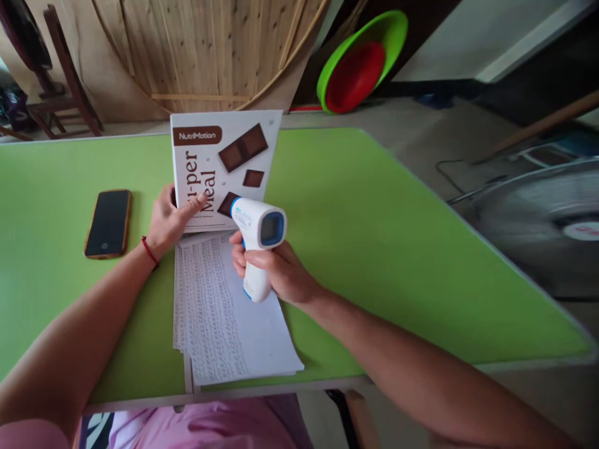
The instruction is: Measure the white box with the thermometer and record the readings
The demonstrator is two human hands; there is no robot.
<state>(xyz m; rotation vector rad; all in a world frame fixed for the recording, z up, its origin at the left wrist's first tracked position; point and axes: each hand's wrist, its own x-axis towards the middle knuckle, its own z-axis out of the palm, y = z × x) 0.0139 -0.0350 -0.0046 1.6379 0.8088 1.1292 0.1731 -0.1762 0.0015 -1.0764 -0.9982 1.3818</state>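
Over the middle of the green counter, the fingers of the right hand are closed around the handle of a white-and-blue handheld thermometer. The left hand pinches the lower left edge of a white NutriMotion box, with the thumb on the front; its other fingers are mostly hidden behind. The thermometer is in front of the box's lower part, nose towards it; if they touch, I cannot tell. To do this aiming well, I think the wrist should be steady, the nose square to the box, and the screen turned to the eyes. The left hand had better not let the box tip. What the box contains cannot be seen. Below it lie handwritten papers, to the left a phone. Farther behind, a green basin holds a red basin.
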